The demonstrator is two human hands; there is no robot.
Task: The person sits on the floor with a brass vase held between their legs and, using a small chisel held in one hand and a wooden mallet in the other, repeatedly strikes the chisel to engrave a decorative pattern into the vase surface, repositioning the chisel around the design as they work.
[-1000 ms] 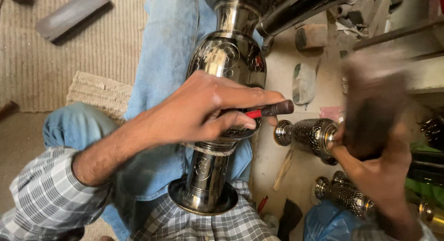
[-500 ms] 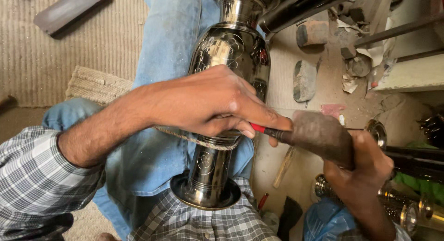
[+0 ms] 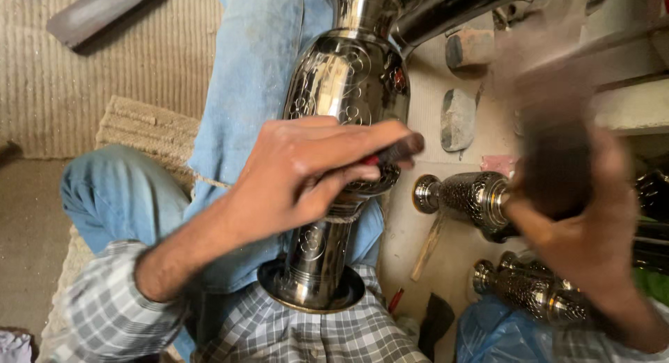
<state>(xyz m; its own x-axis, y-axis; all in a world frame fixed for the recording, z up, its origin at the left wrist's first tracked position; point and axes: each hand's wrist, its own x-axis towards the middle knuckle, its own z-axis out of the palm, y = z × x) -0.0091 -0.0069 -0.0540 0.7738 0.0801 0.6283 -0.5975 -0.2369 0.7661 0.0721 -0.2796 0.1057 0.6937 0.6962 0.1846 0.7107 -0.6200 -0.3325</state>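
Pinching punch [image 3: 394, 152] on vase [image 3: 348, 84]: left hand [image 3: 306, 171]; right hand [image 3: 592, 230] gripping blurred mallet [image 3: 554, 164].

Grey-white checked sleeves [image 3: 104, 314], blue jeans [image 3: 125, 196].

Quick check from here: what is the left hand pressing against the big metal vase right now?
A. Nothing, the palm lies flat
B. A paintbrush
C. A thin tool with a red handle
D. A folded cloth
C: the left hand pinches a thin dark tool with a red handle, its tip against the engraved vase.
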